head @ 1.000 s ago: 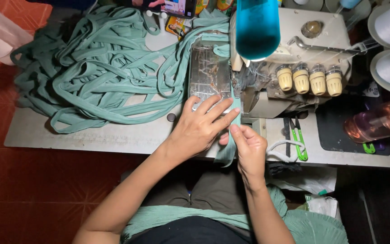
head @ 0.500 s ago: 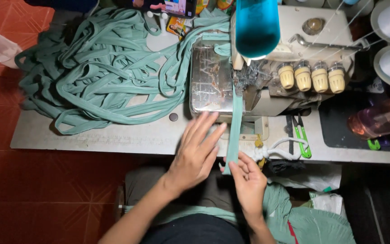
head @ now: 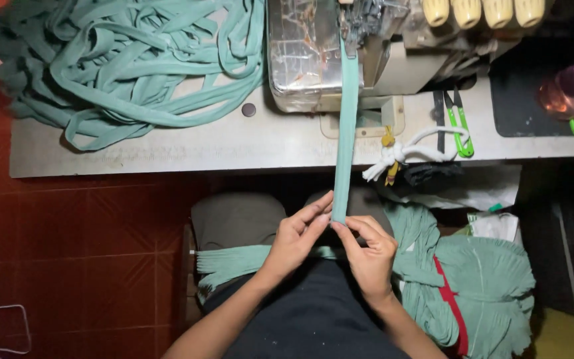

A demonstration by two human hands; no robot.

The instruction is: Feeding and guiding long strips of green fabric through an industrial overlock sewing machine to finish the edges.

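So both hands, left hand (head: 297, 236) and right hand (head: 370, 249), were pinched on the green strip (head: 345, 133) at lower centre, keeping it taut from the sewing machine (head: 313, 60) across the table (head: 167, 149).

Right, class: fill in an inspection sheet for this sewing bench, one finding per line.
Surface: pale worn tabletop, scuffed along its front edge.
Job's things: taut teal fabric strip runs from grey metal sewing machine down to both hands.
Clutter: heap of teal fabric strips; green-handled thread snips; knotted white cord.
Hands: left hand and right hand pinch the strip's lower end.
Cables: nothing seen.
Surroundings: red tiled floor; pile of teal cloth at right.
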